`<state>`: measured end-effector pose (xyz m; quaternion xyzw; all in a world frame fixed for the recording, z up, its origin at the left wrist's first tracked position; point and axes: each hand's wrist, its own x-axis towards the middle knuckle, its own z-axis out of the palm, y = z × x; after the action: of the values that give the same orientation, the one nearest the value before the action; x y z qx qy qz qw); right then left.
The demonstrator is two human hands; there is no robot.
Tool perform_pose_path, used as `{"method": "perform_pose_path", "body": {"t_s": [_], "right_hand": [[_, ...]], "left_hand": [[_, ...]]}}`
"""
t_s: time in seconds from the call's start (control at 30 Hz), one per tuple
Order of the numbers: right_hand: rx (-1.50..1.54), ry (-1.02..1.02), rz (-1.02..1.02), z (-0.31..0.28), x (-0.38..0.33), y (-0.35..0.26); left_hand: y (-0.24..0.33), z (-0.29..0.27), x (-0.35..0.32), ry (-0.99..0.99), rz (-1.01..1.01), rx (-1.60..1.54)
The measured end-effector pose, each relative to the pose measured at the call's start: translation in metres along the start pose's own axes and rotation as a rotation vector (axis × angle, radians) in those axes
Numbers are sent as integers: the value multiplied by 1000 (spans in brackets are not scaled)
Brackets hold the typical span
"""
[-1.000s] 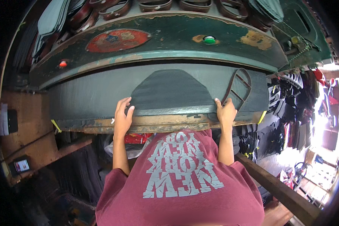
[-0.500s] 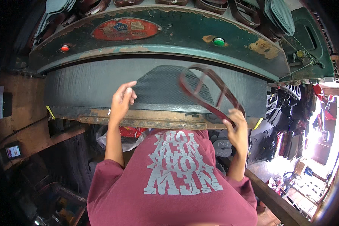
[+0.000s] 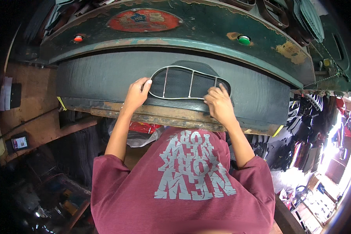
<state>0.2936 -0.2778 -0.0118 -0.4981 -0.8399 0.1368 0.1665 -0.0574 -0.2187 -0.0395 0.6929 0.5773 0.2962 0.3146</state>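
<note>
A sole-shaped steel cutting die (image 3: 191,84) with thin crossbars lies lengthwise over a dark ribbed sheet (image 3: 193,63) on the grey cutting pad (image 3: 93,78). Its pale edge faces up. My left hand (image 3: 136,93) grips the die's left end, thumb at the rim and fingers curled. At the right end, my right hand (image 3: 221,105) is closed on the die's near rim, with one finger reaching inside the outline. Parts of the sheet show beyond the die's far edge and through its openings.
A green press beam (image 3: 206,27) spans behind the pad, with a red button (image 3: 78,38) and a green button (image 3: 243,40). More dies (image 3: 275,13) and stacked sheets (image 3: 306,19) sit on top. A worn front ledge (image 3: 144,117) borders the pad. Cut pieces hang at right.
The die, held raised and tilted in my right hand before, now lies flat on the sheet. My left hand has gone from open beside the sheet to the die's left end.
</note>
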Motion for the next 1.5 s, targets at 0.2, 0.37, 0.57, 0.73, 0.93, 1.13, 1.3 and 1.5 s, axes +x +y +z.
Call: {"method": "perform_pose_path", "body": {"t_s": [0.2, 0.37, 0.57, 0.73, 0.93, 1.13, 1.3, 1.5], "right_hand": [[307, 131, 14, -4, -20, 24], [428, 215, 475, -9, -59, 52], [311, 216, 466, 17, -63, 64], [359, 270, 461, 19, -65, 65], [321, 261, 449, 22, -66, 68], [311, 226, 491, 21, -64, 64], [254, 223, 492, 19, -65, 60], [468, 343, 537, 21, -76, 56]], "left_hand": [[-6, 1, 2, -82, 64, 124], [0, -18, 3, -444, -88, 167], [-9, -6, 9, -364, -12, 146], [-16, -2, 7, -341, -9, 21], [-19, -2, 7, -309, 37, 45], [-15, -2, 4, -313, -58, -14], [-5, -7, 6, -356, -53, 39], [-6, -6, 7, -315, 169, 338]]}}
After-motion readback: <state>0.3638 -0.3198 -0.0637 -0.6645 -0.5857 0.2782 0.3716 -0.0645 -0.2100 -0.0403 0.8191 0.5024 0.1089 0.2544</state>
